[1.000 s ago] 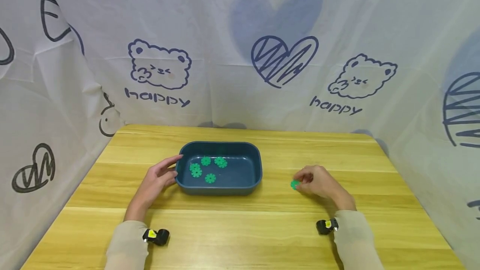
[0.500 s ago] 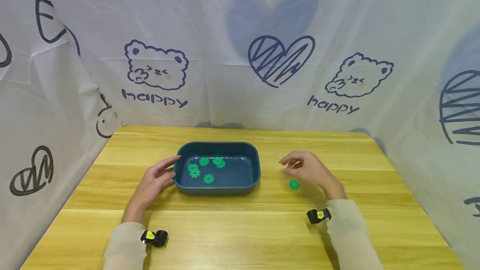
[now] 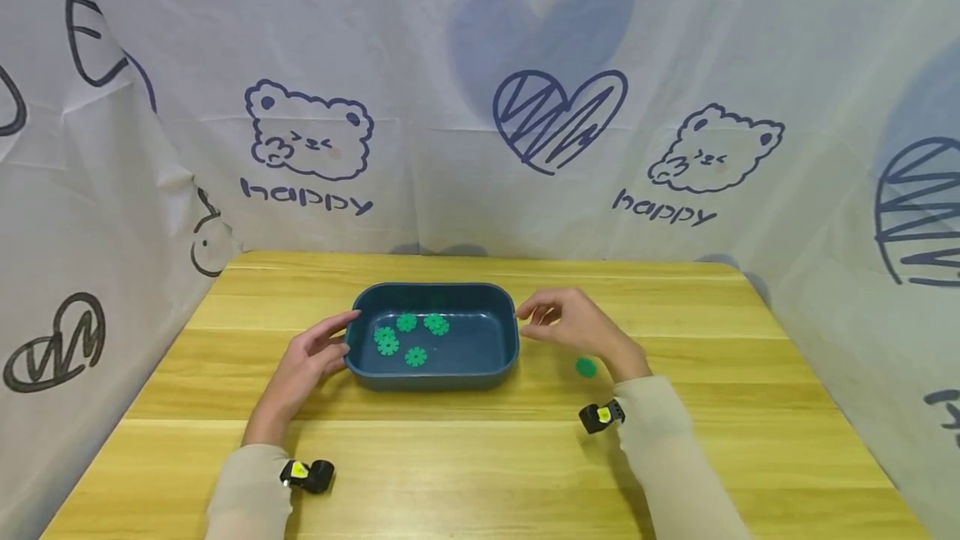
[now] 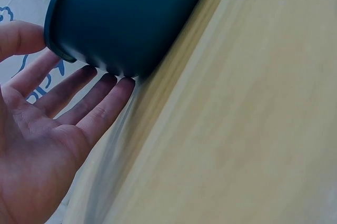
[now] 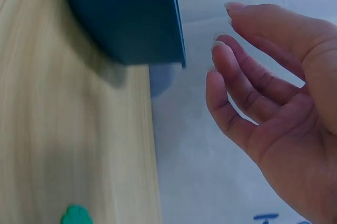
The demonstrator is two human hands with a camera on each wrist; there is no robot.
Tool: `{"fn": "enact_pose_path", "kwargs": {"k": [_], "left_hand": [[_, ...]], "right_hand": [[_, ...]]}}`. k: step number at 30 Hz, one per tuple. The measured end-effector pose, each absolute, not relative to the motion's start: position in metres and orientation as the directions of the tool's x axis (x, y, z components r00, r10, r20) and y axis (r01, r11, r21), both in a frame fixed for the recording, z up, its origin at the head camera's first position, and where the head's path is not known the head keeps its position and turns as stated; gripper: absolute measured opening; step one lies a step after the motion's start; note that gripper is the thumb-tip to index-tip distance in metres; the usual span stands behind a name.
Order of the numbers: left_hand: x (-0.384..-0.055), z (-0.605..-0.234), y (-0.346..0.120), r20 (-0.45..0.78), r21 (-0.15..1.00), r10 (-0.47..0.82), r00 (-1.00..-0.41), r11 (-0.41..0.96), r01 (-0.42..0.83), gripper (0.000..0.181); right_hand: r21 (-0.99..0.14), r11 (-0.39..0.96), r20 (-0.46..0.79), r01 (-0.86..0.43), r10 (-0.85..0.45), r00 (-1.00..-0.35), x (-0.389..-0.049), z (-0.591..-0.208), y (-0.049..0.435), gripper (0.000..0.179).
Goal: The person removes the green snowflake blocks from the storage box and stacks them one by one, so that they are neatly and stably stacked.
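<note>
A dark blue rectangular box (image 3: 431, 382) stands on the table with several green notched plastic discs (image 3: 416, 357) lying in it. My left hand (image 3: 303, 365) touches its left end; in the left wrist view straight fingers (image 4: 108, 108) rest against the outer wall, with the thumb at the rim. My right hand (image 3: 573, 327) is at the box's right end. The right wrist view shows its loosely bent fingers (image 5: 226, 111) apart from the wall, with nothing between them. One green disc (image 3: 587, 367) lies on the table beneath the right wrist.
The wooden table (image 3: 450, 465) reaches back to a white cloth (image 3: 442, 198) printed with bears and hearts. More cloth hangs at both sides. Each wrist wears a small black camera (image 3: 307, 476).
My right hand has let go of the green disc on the table and moved left to the box's right end. My left hand has stayed at the left end.
</note>
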State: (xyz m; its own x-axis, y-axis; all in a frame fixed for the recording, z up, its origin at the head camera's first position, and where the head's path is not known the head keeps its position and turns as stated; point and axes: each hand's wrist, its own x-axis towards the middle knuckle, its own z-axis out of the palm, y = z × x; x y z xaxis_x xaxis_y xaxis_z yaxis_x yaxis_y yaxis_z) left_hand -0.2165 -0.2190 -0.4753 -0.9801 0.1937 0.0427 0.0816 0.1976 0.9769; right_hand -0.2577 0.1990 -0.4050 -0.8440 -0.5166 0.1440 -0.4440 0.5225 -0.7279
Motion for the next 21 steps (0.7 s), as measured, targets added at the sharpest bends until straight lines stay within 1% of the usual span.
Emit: {"fn": "enact_pose_path", "kwargs": {"k": [11,21], "left_hand": [[-0.219,-0.474,-0.219,0.055,0.975,0.200,-0.978,0.199,0.095,0.050],[-0.218,-0.476,-0.219,0.062,0.973,0.206,-0.976,0.206,0.106,0.050]], "right_hand": [[-0.737,0.464,0.152,-0.492,-0.595,-0.789,-0.265,-0.403,0.159,0.018],[-0.723,0.467,0.103,-0.509,-0.656,-0.748,-0.269,-0.415,0.126,0.020]]}}
